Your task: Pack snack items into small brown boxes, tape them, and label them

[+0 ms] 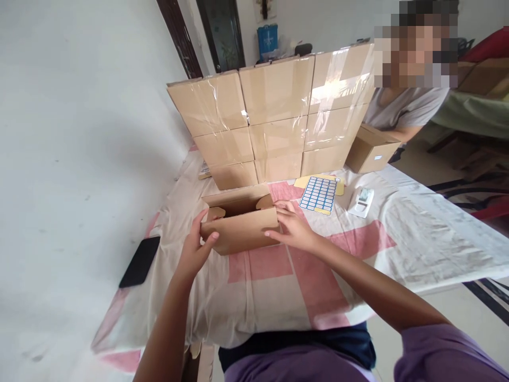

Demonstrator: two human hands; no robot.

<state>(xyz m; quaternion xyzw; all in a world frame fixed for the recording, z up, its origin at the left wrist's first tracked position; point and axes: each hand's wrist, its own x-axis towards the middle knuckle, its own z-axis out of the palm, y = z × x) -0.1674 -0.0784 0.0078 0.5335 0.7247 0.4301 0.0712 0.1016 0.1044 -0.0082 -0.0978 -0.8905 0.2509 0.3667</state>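
Observation:
An open-topped brown cardboard box (242, 231) sits on the cloth-covered table in front of me, its flaps partly raised and its inside dark. My left hand (199, 239) grips the box's left end, thumb on the near face and fingers round the side. At the right end, my right hand (292, 225) holds it the same way, thumb on the near face. To the right of that hand lies a sheet of blue-bordered labels (319, 194) over a yellow sheet (340, 185). A small white device (361, 202) rests farther right.
Behind the box stands a wall of taped cardboard boxes (274, 116). A black tablet or phone (140, 261) lies at the left edge by the white wall. Across the table, a person (413, 106) is beside another carton (371, 151) bearing a small label. The tablecloth (433, 228) is wrinkled.

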